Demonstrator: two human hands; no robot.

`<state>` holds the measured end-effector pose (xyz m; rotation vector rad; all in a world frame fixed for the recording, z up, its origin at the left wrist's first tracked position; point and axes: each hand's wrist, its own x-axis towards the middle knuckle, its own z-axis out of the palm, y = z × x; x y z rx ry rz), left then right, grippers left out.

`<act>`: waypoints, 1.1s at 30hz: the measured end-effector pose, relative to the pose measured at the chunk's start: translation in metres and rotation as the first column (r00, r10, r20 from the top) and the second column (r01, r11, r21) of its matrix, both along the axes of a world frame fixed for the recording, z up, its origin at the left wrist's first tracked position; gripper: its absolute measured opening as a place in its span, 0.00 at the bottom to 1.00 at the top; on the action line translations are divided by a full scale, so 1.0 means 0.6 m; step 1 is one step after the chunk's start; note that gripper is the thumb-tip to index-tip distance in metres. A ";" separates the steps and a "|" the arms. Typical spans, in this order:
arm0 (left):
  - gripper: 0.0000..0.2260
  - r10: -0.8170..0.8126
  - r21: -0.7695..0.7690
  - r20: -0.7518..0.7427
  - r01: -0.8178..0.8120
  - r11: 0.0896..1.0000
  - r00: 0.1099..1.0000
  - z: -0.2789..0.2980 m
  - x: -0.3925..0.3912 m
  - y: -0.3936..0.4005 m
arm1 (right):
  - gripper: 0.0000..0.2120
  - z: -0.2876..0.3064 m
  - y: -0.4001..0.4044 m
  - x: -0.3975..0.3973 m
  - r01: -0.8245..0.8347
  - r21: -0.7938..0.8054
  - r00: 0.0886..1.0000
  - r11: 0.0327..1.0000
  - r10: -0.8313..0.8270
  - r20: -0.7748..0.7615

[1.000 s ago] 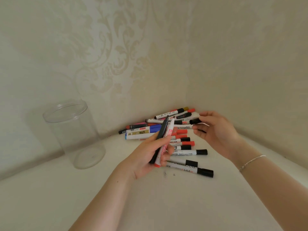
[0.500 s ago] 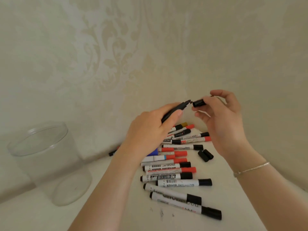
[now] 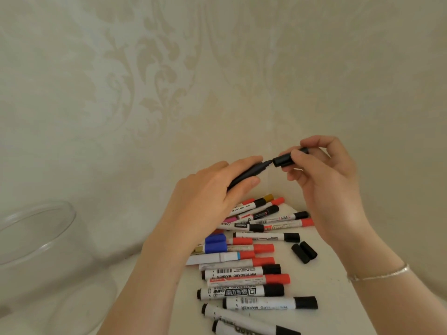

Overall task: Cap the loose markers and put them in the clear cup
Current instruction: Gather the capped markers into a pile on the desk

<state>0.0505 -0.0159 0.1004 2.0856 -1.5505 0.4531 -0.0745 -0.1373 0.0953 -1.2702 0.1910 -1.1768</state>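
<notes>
My left hand [image 3: 208, 197] grips a black uncapped marker [image 3: 251, 172], tip pointing right. My right hand [image 3: 324, 184] pinches a black cap [image 3: 283, 160] just off that tip, a small gap between them. Both are raised above a pile of markers [image 3: 244, 272] with black, red and blue caps lying on the white table. Two loose black caps [image 3: 304, 251] lie side by side to the right of the pile. The clear cup [image 3: 36, 250] stands at the far left, nothing visible inside it.
Patterned cream walls meet in a corner right behind the pile. The white table [image 3: 338, 310] runs toward me. A thin bracelet [image 3: 379, 274] sits on my right wrist.
The view has moved closer and tilted down. The black marker and cap stay raised, nearly tip to mouth, now a little lower in the view. The red marker seen in my left hand earlier is gone.
</notes>
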 end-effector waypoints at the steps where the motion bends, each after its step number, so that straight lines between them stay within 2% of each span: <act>1: 0.21 0.000 0.002 -0.001 0.000 1.000 1.000 0.000 0.001 0.000 | 0.07 -0.001 0.002 0.001 -0.007 -0.007 1.000 1.000 0.007 -0.009; 12: 0.20 -0.008 0.027 0.021 0.007 1.000 1.000 -0.003 -0.002 -0.002 | 0.07 0.000 0.001 -0.001 -0.042 0.000 0.999 0.999 0.042 -0.033; 15: 0.21 -0.005 0.028 0.023 0.004 1.000 1.000 -0.004 -0.001 -0.001 | 0.08 0.004 -0.007 -0.006 0.014 0.046 1.000 0.999 -0.013 -0.020; 17: 0.21 0.000 0.031 0.015 0.000 1.000 1.000 -0.005 0.000 0.000 | 0.07 0.001 -0.025 -0.009 0.125 0.022 0.982 0.992 -0.121 -0.147; 18: 0.21 0.005 0.035 0.007 -0.005 0.999 1.000 -0.006 0.002 0.000 | 0.06 -0.004 -0.038 -0.012 0.185 -0.044 0.935 0.982 -0.190 -0.300; 19: 0.20 0.010 0.040 -0.004 -0.010 0.999 1.000 -0.006 0.003 0.000 | 0.05 -0.011 -0.051 -0.014 0.205 -0.138 0.837 0.969 -0.247 -0.489; 21: 0.20 0.018 0.054 -0.040 -0.016 0.998 0.999 -0.008 0.006 0.000 | 0.09 -0.032 -0.070 -0.018 0.047 -0.260 0.531 0.964 -0.245 -0.811; 22: 0.20 0.015 0.066 -0.064 -0.011 0.998 0.998 -0.010 0.005 -0.001 | 0.11 -0.044 -0.072 -0.017 -0.076 -0.247 0.367 0.966 -0.203 -0.908; 24: 0.21 0.000 0.099 -0.115 0.011 0.995 0.993 -0.013 0.003 -0.004 | 0.12 -0.065 -0.064 -0.010 -0.262 -0.165 0.109 0.951 -0.141 -0.984; 26: 0.18 -0.013 0.126 -0.164 0.034 0.991 0.986 -0.016 0.002 -0.005 | 0.14 -0.086 -0.057 0.002 -0.367 -0.160 -0.051 0.917 -0.191 -0.980; 27: 0.15 -0.022 0.133 -0.187 0.047 0.990 0.982 -0.017 0.002 -0.006 | 0.14 -0.095 -0.055 0.008 -0.403 -0.177 -0.088 0.898 -0.231 -0.969; 29: 0.09 -0.042 0.132 -0.237 0.075 0.988 0.971 -0.017 0.001 -0.007 | 0.12 -0.103 -0.051 0.015 -0.418 -0.195 -0.072 0.887 -0.246 -0.967; 31: 0.05 -0.085 0.094 -0.315 0.120 0.988 0.945 -0.018 0.000 -0.009 | 0.10 -0.105 -0.049 0.017 -0.404 -0.215 -0.014 0.889 -0.241 -0.971; 33: 0.03 -0.119 0.049 -0.399 0.150 0.987 0.909 -0.018 -0.002 -0.011 | 0.08 -0.104 -0.053 0.018 -0.370 -0.289 0.099 0.883 -0.272 -0.957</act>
